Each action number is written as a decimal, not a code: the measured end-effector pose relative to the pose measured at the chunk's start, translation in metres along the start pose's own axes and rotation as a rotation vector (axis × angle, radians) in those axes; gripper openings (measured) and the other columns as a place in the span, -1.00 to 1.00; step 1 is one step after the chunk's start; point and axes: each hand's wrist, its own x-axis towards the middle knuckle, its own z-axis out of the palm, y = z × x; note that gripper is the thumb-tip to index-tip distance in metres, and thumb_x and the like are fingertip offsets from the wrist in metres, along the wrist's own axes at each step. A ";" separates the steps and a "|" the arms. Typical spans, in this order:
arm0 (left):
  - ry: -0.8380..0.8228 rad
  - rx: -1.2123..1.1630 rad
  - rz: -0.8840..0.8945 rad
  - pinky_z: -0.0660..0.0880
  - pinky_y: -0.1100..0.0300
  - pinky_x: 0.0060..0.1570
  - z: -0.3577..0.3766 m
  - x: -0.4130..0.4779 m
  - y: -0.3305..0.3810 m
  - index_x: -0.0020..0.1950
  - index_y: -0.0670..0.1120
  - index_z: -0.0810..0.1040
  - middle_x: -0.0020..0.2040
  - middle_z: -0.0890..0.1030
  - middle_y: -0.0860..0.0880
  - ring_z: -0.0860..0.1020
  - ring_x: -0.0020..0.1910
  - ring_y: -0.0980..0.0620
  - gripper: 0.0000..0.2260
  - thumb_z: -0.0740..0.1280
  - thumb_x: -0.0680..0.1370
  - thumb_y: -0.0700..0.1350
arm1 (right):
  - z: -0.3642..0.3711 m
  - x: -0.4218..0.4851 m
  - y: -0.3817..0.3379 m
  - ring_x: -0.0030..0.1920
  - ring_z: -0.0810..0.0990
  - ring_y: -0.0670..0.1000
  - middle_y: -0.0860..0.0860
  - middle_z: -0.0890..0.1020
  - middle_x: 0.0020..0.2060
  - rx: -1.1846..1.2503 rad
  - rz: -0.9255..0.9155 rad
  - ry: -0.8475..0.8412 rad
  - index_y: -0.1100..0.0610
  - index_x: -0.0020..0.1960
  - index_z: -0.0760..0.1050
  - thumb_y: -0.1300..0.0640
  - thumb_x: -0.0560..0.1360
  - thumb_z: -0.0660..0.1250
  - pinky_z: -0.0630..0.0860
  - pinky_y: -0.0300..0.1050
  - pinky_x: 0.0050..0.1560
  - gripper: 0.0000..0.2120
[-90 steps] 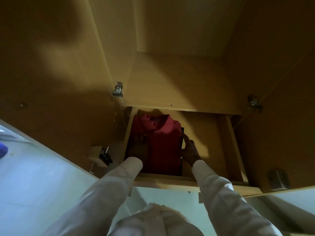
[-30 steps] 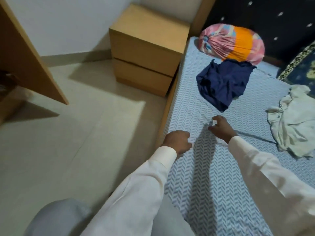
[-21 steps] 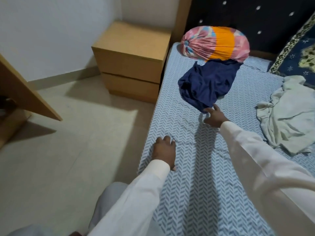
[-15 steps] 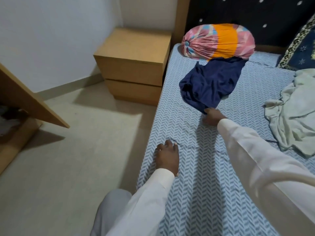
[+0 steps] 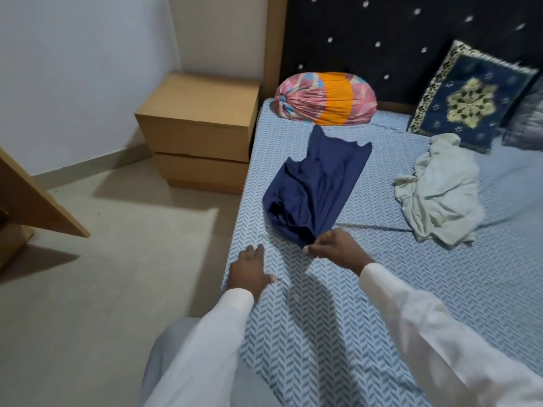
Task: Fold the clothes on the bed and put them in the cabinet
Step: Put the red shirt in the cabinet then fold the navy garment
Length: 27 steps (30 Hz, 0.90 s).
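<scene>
Looks like the pickup stage: the person's right hand (image 5: 335,248) pinches the near corner of the crumpled navy blue garment (image 5: 317,183) on the blue chevron-sheeted bed (image 5: 323,333), left hand (image 5: 249,271) lies flat nearby with fingers relaxed, next it probably needs pulling close and spreading out, and the shut tan wooden nightstand (image 5: 199,133) hides its contents.

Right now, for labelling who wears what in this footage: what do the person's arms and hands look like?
Both arms wear long white sleeves, the left sleeve and right sleeve ending in plain cuffs at the wrists. The left hand and right hand are bare: no gloves, watch or rings show.
</scene>
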 end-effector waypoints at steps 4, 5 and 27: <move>0.090 -0.249 -0.019 0.45 0.01 0.16 -0.002 -0.013 -0.020 0.60 0.02 -0.13 0.42 0.41 -0.11 0.43 0.31 -0.17 -0.19 0.33 0.52 0.06 | 0.018 -0.075 0.000 -0.41 0.50 0.03 0.11 0.49 -0.52 0.322 0.041 -0.153 0.21 -0.42 0.35 0.24 0.45 0.48 0.47 -0.15 -0.32 -0.62; 0.077 -0.285 -0.013 0.45 -0.01 0.16 -0.001 -0.019 -0.019 0.60 0.02 -0.10 0.38 0.42 -0.13 0.42 0.31 -0.19 -0.19 0.34 0.50 0.02 | 0.022 -0.094 0.002 -0.44 0.45 0.00 0.09 0.42 -0.52 0.353 0.031 -0.179 0.19 -0.41 0.29 0.29 0.46 0.45 0.43 -0.17 -0.34 -0.60; -0.182 -0.523 0.462 0.62 0.00 -0.11 0.005 -0.130 0.006 0.00 0.08 0.53 -0.14 0.67 0.07 0.67 -0.21 0.03 -0.90 0.27 0.52 -0.06 | -0.043 -0.166 0.053 -0.26 0.63 0.07 0.11 0.57 -0.13 0.812 0.232 1.052 0.05 0.10 0.32 0.27 0.55 0.16 0.54 -0.07 -0.34 -0.81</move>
